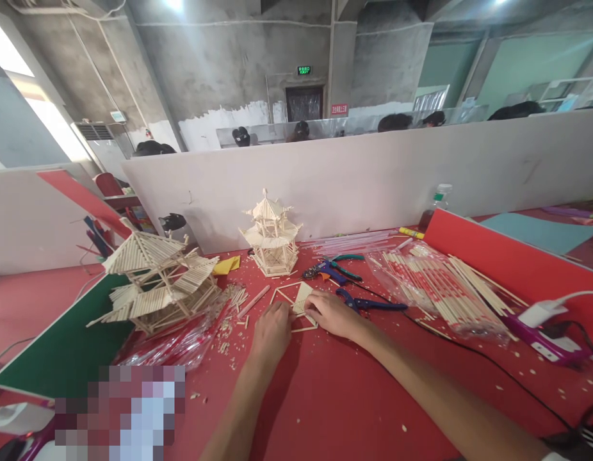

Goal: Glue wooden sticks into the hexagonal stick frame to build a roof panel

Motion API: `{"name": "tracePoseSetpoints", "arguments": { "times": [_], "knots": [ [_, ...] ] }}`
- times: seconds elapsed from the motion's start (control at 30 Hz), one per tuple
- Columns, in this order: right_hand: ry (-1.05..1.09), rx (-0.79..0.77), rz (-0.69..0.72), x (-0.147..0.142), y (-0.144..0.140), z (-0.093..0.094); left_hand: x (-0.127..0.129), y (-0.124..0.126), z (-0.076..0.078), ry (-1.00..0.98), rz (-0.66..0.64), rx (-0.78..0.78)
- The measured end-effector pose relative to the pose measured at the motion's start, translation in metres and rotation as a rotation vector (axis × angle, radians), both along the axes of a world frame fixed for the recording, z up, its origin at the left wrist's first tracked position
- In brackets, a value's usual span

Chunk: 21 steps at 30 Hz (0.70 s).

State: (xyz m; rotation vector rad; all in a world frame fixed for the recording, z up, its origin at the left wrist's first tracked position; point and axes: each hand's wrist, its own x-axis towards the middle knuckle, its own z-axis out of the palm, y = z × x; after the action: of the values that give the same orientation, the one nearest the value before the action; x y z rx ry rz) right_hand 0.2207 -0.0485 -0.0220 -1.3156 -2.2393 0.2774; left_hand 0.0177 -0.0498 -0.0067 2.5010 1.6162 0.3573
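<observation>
A small flat frame of thin wooden sticks (303, 292), partly covered with sticks laid side by side, lies on the red table between my hands. My left hand (272, 326) has its fingers curled at the frame's left side; the fingertips are partly hidden. From the right, my right hand (329, 312) pinches the frame's right edge, thumb and fingers close together. Beyond them stands a finished-looking stick pagoda (271, 240). To the left, a larger stick pagoda (157, 282) sits tilted on a green board (61, 349). Cut stick bits (224, 333) are scattered beside my left hand.
Behind my right hand lie a blue glue gun (325, 269) and blue-handled pliers (373, 303). Bagged sticks (440, 288) and a purple power strip (546, 342) are at right. A black cable (469, 358) crosses the table. A pale partition (335, 186) closes the back.
</observation>
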Motion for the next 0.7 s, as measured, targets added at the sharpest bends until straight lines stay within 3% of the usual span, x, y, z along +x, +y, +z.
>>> {"name": "tracePoseSetpoints", "arguments": {
  "times": [0.47,0.7],
  "knots": [
    [-0.024,0.018,0.005,-0.0042,-0.0043,0.0079,0.0018,-0.0019,-0.001,0.034,0.108,0.009],
    [-0.002,0.024,0.0,-0.0011,-0.0009,0.0027,0.0048,-0.0018,0.0006,0.041,0.116,0.013]
  ]
}}
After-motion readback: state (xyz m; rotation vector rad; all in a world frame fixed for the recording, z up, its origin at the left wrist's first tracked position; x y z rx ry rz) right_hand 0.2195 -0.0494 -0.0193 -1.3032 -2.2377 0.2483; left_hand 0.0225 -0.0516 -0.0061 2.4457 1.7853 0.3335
